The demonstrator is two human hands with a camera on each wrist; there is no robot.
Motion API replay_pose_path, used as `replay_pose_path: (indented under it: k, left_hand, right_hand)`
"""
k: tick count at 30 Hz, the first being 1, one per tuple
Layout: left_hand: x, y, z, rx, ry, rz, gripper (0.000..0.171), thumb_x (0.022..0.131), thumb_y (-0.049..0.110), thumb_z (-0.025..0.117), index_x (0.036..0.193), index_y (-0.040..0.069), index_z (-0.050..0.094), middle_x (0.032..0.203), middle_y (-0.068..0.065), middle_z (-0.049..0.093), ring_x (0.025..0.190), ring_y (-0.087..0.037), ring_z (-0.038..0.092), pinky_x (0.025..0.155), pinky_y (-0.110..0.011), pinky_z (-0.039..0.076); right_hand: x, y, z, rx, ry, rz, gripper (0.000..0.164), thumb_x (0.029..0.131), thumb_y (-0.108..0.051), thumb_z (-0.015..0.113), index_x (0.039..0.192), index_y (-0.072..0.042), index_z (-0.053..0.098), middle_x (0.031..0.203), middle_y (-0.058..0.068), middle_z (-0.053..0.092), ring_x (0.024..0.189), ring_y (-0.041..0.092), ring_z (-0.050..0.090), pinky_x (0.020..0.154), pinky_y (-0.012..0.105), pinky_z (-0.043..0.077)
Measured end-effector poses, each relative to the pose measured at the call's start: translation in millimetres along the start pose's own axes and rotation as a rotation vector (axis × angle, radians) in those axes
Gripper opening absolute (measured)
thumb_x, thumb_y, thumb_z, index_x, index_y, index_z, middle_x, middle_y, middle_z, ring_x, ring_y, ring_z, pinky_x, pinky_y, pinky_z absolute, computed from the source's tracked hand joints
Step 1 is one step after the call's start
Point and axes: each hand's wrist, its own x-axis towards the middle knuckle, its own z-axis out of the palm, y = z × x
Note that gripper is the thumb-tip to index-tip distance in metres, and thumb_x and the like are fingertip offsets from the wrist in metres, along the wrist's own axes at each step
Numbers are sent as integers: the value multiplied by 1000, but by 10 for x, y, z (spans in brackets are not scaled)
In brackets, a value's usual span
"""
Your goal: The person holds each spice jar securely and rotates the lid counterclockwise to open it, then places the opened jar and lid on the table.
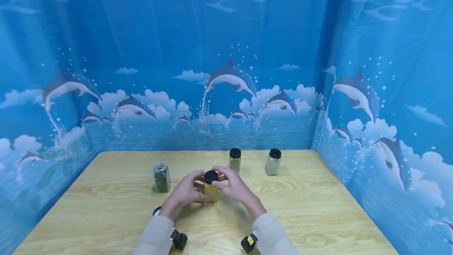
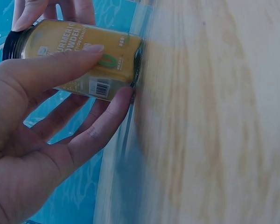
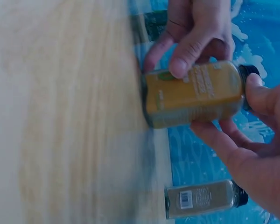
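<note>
One dolphin-print curtain (image 1: 226, 42) across the upper frame, cut off at top and sides. Below, a wood-grain table (image 1: 304, 215), near edge out of frame. Two pale sleeves (image 1: 155, 235), cropped at the bottom. At lower centre, left hand (image 1: 185, 190) with fingers half-curled, thumb along the front of an upright turmeric jar (image 1: 212, 193), other fingertips partly hidden behind it. Right hand (image 1: 233, 184) just right, fingers bent, thumb and fingers round the jar's black cap (image 1: 211, 176) and upper body. Base close to the table; hard to tell whether touching. Left of centre, a lidless jar of green herb (image 1: 161, 178); right of centre, a brown-filled jar (image 1: 235, 163), foot partly hidden behind the right hand, and a pale jar (image 1: 273, 164), both black-capped. At lower left of centre, a loose lid (image 1: 157, 210), partly covered.
</note>
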Motion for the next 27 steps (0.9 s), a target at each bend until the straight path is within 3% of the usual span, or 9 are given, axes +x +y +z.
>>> replay_pose_path:
  k: [7, 13, 19, 27]
  left_hand:
    - [-14, 12, 12, -38, -2, -11, 49, 69, -6, 89, 110, 7, 64, 118, -17, 67, 107, -31, 69, 95, -48, 61]
    - [-20, 33, 3, -53, 10, -53, 47, 67, -6, 89, 105, 7, 63, 117, -15, 66, 105, -29, 70, 93, -47, 61]
    - [-21, 35, -5, -69, 12, -67, 46, 67, -7, 90, 100, 6, 61, 117, -14, 67, 104, -29, 71, 93, -48, 62]
    - [-20, 42, -4, -75, 14, -71, 48, 64, -8, 89, 101, 5, 61, 117, -16, 67, 104, -31, 71, 93, -48, 62]
  right_hand:
    - [-16, 44, -67, 34, -80, 37, 46, 106, -20, 57, 151, -13, 50, 135, 17, 61, 125, 37, 62, 106, 53, 54]
    - [0, -3, -40, 79, -25, 95, 49, 100, -34, 68, 141, -13, 53, 126, 16, 65, 121, 35, 64, 107, 56, 53]
    - [3, -46, -6, 70, 28, 100, 39, 97, -26, 73, 130, -12, 57, 122, 15, 68, 115, 33, 67, 104, 53, 55]
    - [5, -8, -52, 29, -49, 24, 40, 103, -13, 61, 143, -10, 57, 133, 15, 67, 121, 34, 65, 102, 49, 57]
